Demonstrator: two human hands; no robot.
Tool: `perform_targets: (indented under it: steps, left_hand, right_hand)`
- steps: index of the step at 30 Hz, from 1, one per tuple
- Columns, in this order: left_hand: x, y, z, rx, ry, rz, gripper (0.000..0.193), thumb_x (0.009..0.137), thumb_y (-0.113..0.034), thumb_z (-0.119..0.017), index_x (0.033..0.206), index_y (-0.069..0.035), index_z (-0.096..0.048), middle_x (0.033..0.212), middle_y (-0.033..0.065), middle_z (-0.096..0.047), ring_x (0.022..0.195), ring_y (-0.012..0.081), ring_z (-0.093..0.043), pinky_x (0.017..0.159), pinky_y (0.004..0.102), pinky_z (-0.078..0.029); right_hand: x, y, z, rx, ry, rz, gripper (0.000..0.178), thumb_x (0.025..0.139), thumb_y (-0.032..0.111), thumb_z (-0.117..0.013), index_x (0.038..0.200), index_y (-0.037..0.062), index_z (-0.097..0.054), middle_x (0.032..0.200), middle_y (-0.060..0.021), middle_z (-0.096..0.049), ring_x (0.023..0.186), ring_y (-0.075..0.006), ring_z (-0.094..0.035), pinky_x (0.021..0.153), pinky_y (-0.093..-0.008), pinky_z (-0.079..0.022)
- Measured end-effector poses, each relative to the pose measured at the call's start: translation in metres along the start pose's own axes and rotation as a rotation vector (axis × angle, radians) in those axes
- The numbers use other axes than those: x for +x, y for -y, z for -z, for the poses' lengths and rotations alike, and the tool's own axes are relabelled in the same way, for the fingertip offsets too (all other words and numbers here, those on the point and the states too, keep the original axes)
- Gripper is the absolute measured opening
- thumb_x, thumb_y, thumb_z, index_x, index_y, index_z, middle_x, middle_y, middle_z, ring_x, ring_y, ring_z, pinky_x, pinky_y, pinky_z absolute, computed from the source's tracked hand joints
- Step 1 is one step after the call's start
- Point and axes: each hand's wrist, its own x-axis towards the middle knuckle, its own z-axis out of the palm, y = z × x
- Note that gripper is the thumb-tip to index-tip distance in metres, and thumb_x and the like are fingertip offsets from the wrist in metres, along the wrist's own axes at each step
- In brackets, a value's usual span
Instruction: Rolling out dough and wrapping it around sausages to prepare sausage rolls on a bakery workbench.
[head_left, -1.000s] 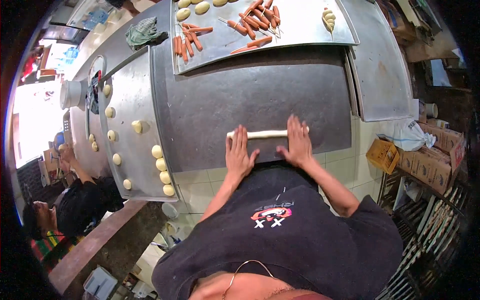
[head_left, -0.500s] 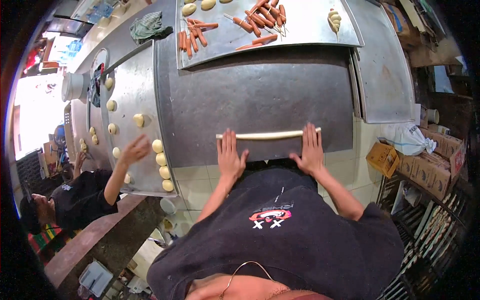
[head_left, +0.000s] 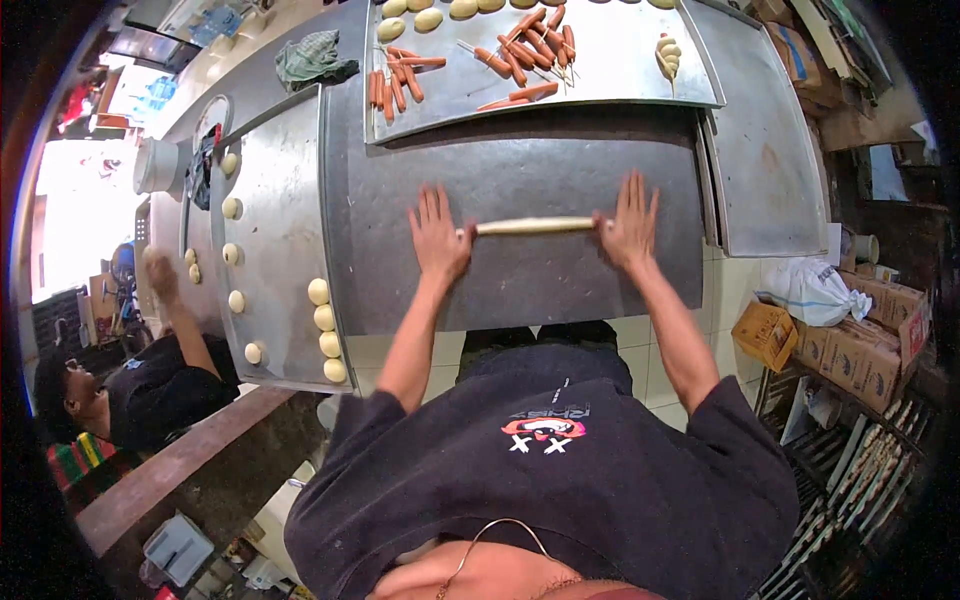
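A thin pale rope of dough [head_left: 535,226] lies crosswise on the dark work table [head_left: 520,180]. Over its left end rests my left hand [head_left: 438,235], palm down with its fingers stretched forward and its thumb against the dough. My right hand [head_left: 630,228] lies the same way at the right end, fingers spread flat. Both palms hide the ends of the rope. Beyond my hands, a metal tray [head_left: 620,85] bears several sausages on sticks [head_left: 535,45], several dough balls [head_left: 428,19] and one stick wrapped in a dough spiral [head_left: 668,57].
At the left, a second tray [head_left: 275,210] carries several dough balls [head_left: 325,318], with a co-worker's arm [head_left: 190,325] beside it. A bare metal tray [head_left: 765,150] stands at the right. Cardboard boxes [head_left: 850,350] and a white plastic bag [head_left: 815,290] sit at the lower right.
Both my hands have moved forward across the table, carrying the dough rope away from me. The co-worker's hand has withdrawn from the left tray, further left.
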Motion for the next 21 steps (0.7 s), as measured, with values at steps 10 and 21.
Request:
perform_targets:
  steps: [10, 21]
  left_hand:
    - [-0.046, -0.053, 0.035, -0.191, -0.088, 0.069, 0.070, 0.093, -0.041, -0.060, 0.152, -0.014, -0.034, 0.157, 0.0193, -0.029, 0.142, 0.0445, -0.025, 0.114, 0.0563, -0.018]
    - [0.356, -0.218, -0.030, -0.495, 0.185, 0.157, 0.083, 0.090, -0.048, -0.060, 0.151, 0.000, -0.029, 0.158, 0.0197, -0.024, 0.144, 0.0388, -0.026, 0.118, 0.0479, -0.023]
  right_hand:
    - [-0.134, 0.017, 0.029, 0.062, 0.107, -0.019, 0.097, 0.088, 0.075, -0.040, 0.155, 0.0066, -0.023, 0.165, -0.0132, -0.009, 0.149, -0.0468, -0.003, 0.119, -0.0596, -0.005]
    - [-0.147, 0.018, 0.026, 0.089, 0.054, -0.134, 0.087, 0.089, 0.069, -0.046, 0.156, 0.0157, -0.026, 0.165, -0.0067, -0.013, 0.148, -0.0462, -0.008, 0.118, -0.0599, -0.009]
